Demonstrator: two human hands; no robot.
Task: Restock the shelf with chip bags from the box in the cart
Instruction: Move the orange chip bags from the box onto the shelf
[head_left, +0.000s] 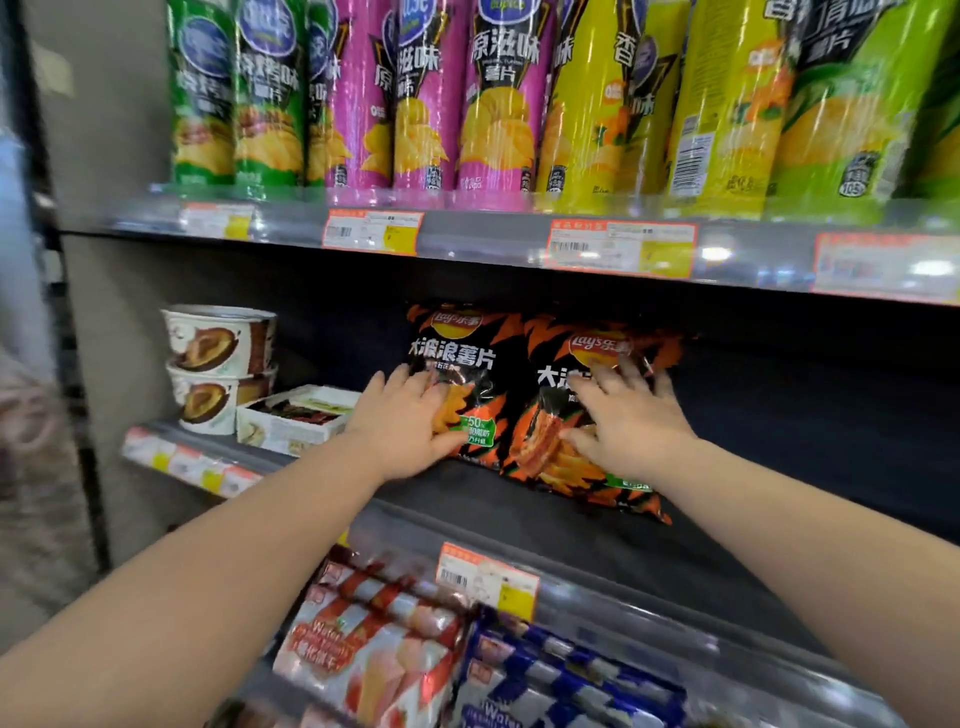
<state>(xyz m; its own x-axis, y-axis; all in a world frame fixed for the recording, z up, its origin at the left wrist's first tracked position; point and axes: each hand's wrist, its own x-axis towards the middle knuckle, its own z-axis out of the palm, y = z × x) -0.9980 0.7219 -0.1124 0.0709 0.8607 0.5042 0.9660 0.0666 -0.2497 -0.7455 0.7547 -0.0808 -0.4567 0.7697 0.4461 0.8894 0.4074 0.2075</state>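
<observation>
Bowls (218, 358) stood stacked at the far left of the shelf (519, 514), with a flat white tray (296, 415) just beside them. Next along, my left hand (410, 421) lay flat, fingers straight, pressing the first chip bag (457, 343) upright. Touching it on the right, a second chip bag (550, 457) leaned under my right hand (628, 415), fingers spread and gripping nothing. I judged the restock barely begun: I saw only two bags shelved, and most of the row was left to fill. Box and cart were out of view.
</observation>
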